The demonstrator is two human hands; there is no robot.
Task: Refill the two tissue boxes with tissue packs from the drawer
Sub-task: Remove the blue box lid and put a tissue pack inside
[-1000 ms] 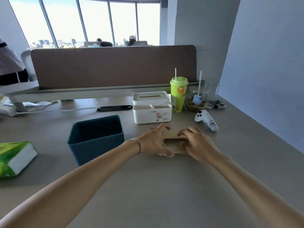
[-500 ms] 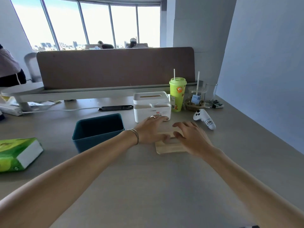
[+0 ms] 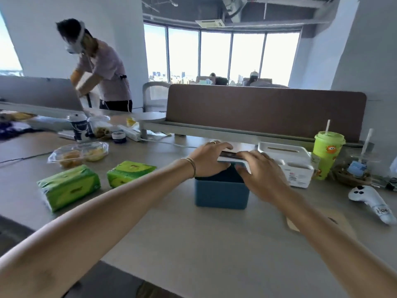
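A pale desk (image 3: 193, 244) fills the lower frame, with two green tissue packs (image 3: 68, 187) at left. At centre, the blue tissue box (image 3: 221, 194) stands with both hands above its open top. The left hand (image 3: 209, 160) and right hand (image 3: 261, 175) pinch a flat blurred object (image 3: 233, 160) between them. The white tissue box (image 3: 290, 162) sits just right. Beyond, a brown divider (image 3: 264, 110) and bright windows (image 3: 214, 54).

Green lidded cup (image 3: 328, 155) with straw beside white controller (image 3: 372, 204); clear food container (image 3: 79, 153) left; brown desk divider (image 3: 264, 110) behind.
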